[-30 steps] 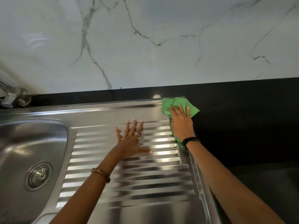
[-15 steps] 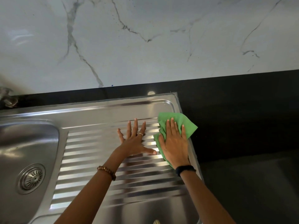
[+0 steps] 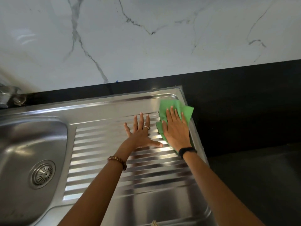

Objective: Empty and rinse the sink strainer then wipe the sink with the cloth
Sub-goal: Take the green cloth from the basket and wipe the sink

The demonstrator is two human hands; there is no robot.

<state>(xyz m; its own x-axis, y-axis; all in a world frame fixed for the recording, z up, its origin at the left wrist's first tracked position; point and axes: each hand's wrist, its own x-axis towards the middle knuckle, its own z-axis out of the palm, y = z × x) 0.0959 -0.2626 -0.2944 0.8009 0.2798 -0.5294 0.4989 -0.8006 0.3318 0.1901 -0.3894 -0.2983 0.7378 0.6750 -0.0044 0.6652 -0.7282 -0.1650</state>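
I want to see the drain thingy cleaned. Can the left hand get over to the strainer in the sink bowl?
Probably yes. The left hand lies flat and holds nothing on the ribbed drainboard, and nothing stands between it and the strainer. The right hand is busy pressing the green cloth.

Bright glare streaks on the drainboard (image 3: 130, 160), soft overall blur, wide-angle bowing.

wall: white marble (image 3: 162, 51), grey veins, behind the tabletop
tabletop: black (image 3: 244, 98)
tap: metal base (image 3: 9, 97), far left edge
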